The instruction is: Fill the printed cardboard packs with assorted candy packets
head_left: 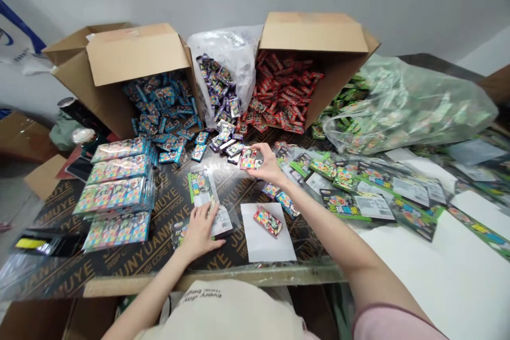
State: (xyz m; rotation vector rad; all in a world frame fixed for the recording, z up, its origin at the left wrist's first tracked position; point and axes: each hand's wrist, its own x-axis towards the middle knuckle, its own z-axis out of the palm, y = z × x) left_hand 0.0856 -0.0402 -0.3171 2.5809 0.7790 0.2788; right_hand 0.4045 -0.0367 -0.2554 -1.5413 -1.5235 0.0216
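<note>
My right hand [268,164] pinches a small red candy-like packet [248,159] above the middle of the table, close to the loose purple packets [225,135]. Fingers spread, my left hand [202,229] lies on a printed clear pouch [221,222] with a black and green design and a white label. A green-edged printed card [200,186] is just beyond those fingertips. Between my forearms, another red packet [268,221] rests on a white paper square [254,247]. Blue and purple packets [287,204] lie partly behind my right forearm.
Open cartons hold blue packets [163,96] and red packets [285,90], with a clear bag [239,45] of purple ones between. Filled flat packs [113,188] are stacked at left. Printed pouches [356,204] and a large bag [418,101] of green packets occupy the right.
</note>
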